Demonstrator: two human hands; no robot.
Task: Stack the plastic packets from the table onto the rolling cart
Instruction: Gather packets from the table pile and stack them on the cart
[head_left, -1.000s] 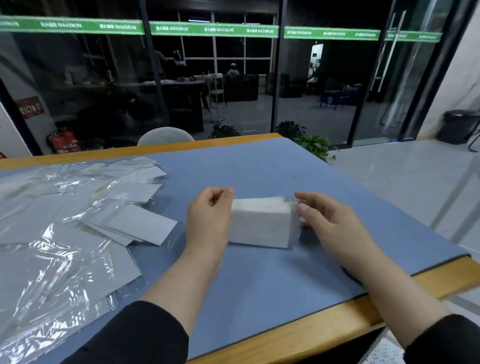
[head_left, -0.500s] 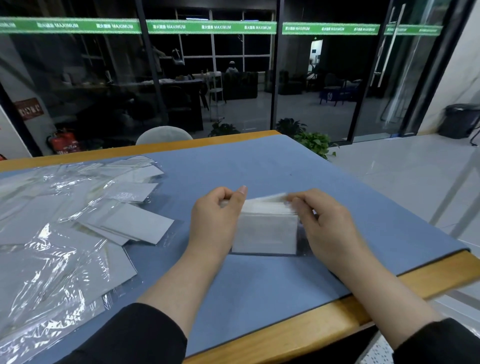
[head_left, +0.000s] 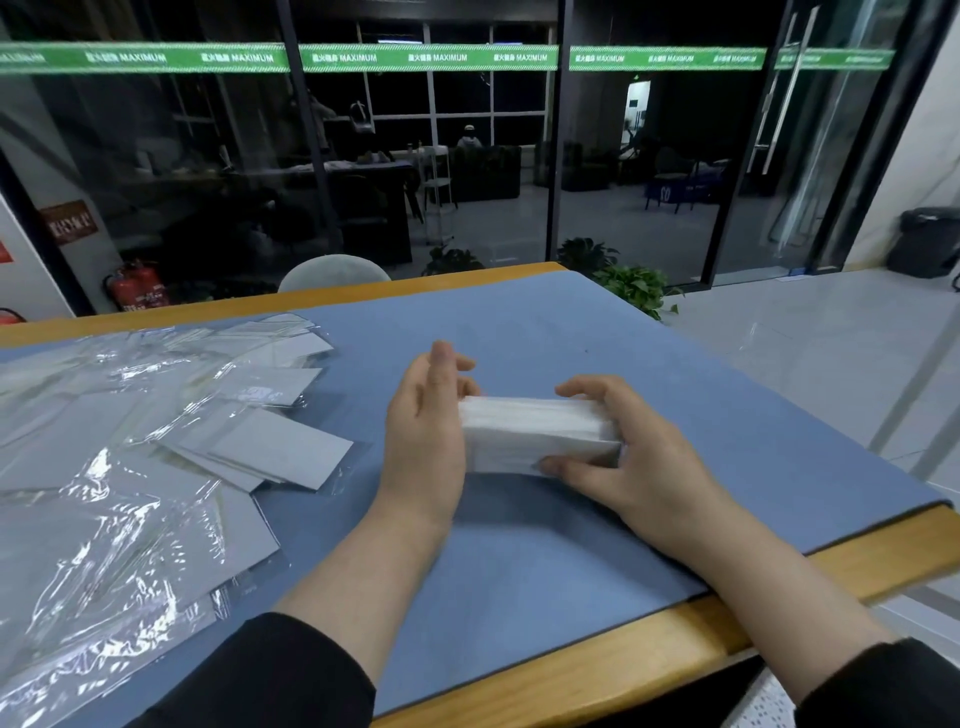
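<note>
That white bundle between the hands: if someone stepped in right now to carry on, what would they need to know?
Right hand: grips the bundle of packets, thumb on the near side, fingers over the far edge.
Left hand: fingers straight, flat against the bundle's left end, squaring it.
The bundle is over the blue mat, right of middle.
Loose packets lie spread on the mat's left side.
Done: one bundle gathered.
Left: carry it to the cart, which is out of view, then gather the loose ones.
</note>
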